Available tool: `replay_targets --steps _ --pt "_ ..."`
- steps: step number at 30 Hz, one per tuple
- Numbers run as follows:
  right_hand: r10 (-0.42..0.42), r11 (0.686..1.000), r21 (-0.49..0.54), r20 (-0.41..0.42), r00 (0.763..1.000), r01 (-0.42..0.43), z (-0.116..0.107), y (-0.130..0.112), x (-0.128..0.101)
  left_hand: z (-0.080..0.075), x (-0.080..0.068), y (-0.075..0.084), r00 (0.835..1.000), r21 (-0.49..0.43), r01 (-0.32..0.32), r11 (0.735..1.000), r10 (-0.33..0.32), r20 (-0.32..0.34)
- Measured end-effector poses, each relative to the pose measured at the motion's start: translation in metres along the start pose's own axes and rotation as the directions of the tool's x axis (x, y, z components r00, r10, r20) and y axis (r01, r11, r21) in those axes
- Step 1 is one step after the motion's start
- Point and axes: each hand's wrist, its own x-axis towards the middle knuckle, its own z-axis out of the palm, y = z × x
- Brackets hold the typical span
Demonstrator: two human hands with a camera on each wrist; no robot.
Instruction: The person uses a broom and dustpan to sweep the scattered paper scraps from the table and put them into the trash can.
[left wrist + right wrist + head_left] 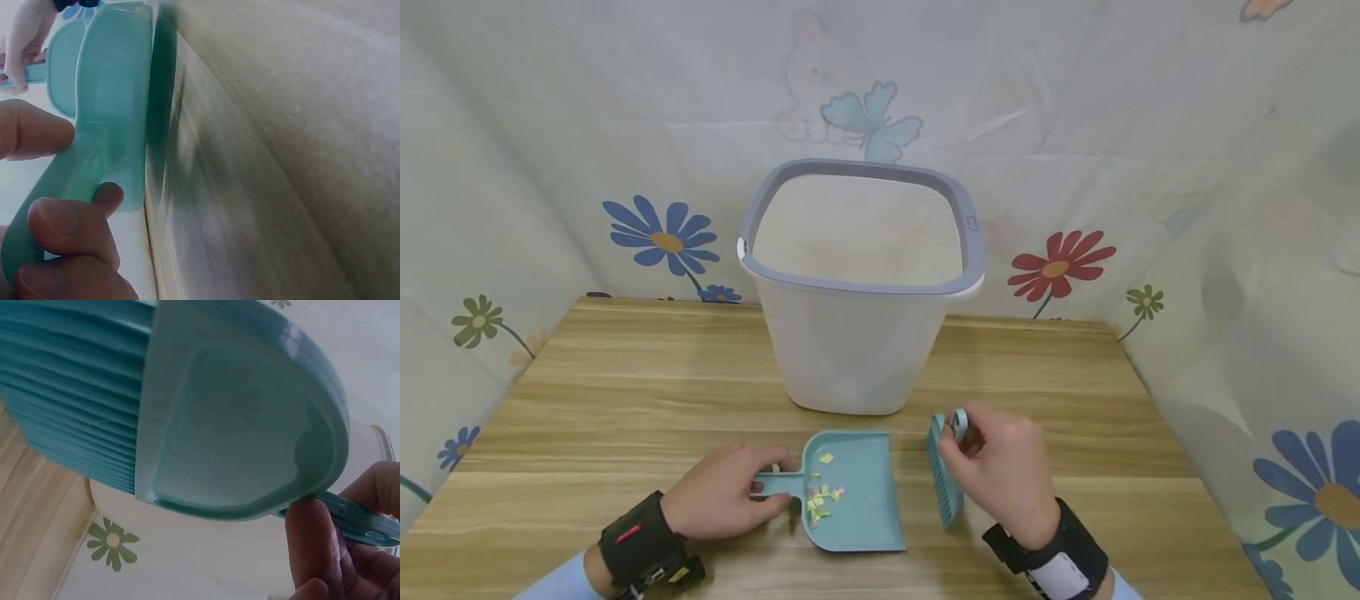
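Pale fabric backdrop printed with blue and red flowers, a butterfly and a rabbit, hung behind and to both sides of a light wood-grain worktop (625,392). At 12 o'clock on the worktop, a tall white translucent plastic waste bin with a grey rim (857,333), standing upright, its mouth open.

At 6 o'clock, just in front of the bin, a small teal plastic dustpan (857,500) lying flat on the worktop, its handle pointing toward 9 o'clock. Inside the pan, a loose scatter of small yellow, pink and green paper scraps (822,493), gathered toward the handle end, one yellow piece apart toward 12 o'clock. Left hand (722,493) resting at 8 o'clock, fingers (69,231) curled round the dustpan handle, thumb and fingertips pinching the teal strip in the left wrist view; a black strap on that wrist.

At 4 o'clock, just beside the pan's right edge but apart from it, a small teal plastic hand brush with ribbed bristles (943,475), held upright on edge, bristle side turned toward 9 o'clock, its lower end close to the worktop; contact with the surface not clear. Right hand (1003,475) gripping the brush by its handle, fingers (312,544) curled round the narrow teal stem in the right wrist view, the rounded back of the brush head filling most of that frame. A black and white strap on the right wrist.
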Motion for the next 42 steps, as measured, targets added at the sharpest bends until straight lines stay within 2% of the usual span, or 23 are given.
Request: replay_targets --steps 3,5,7,10,11,13,21,26,36,42 --pt "0.016 0.999 0.042 0.02 1.0 -0.017 0.003 -0.004 -0.001 0.001 0.0 -0.001 1.0 0.012 -0.007 1.0 0.007 -0.005" --pt "0.049 0.991 0.122 0.045 0.998 -0.055 0.004 -0.006 -0.002 0.001 0.0 -0.002 1.0 0.02 -0.011 1.0 0.012 -0.009" --pt "0.089 0.967 0.233 0.072 0.993 -0.104 0.004 -0.007 -0.002 0.001 0.0 -0.002 1.0 0.021 -0.014 1.0 0.015 -0.01" --pt "0.144 0.906 0.387 0.096 0.985 -0.17 0.001 -0.009 -0.002 0.001 0.0 -0.002 1.0 0.012 -0.018 1.0 0.018 -0.007" --pt "0.154 0.891 0.418 0.097 0.983 -0.18 0.0 -0.009 -0.002 0.001 0.0 -0.002 1.0 0.007 -0.021 1.0 0.021 -0.007" --pt "0.166 0.88 0.437 0.088 0.982 -0.187 -0.002 -0.009 -0.002 0.001 0.0 -0.002 1.0 0.002 -0.024 1.0 0.024 -0.008" --pt "0.191 0.891 0.406 0.067 0.979 -0.202 -0.009 -0.006 0.001 -0.001 0.0 0.0 0.998 -0.031 -0.052 0.998 0.052 -0.021" --pt "0.169 0.912 0.378 0.013 0.986 -0.161 -0.012 -0.002 0.002 -0.008 -0.002 0.003 0.996 -0.036 -0.076 0.996 0.075 -0.038" --pt "0.157 0.954 0.264 -0.026 0.987 -0.145 -0.012 0.003 0.004 -0.037 -0.009 0.012 0.986 -0.09 -0.147 0.985 0.139 -0.089" --pt "0.114 0.989 0.1 -0.021 0.993 -0.112 -0.008 0.006 0.003 -0.055 -0.017 0.018 0.966 -0.109 -0.235 0.966 0.219 -0.139"
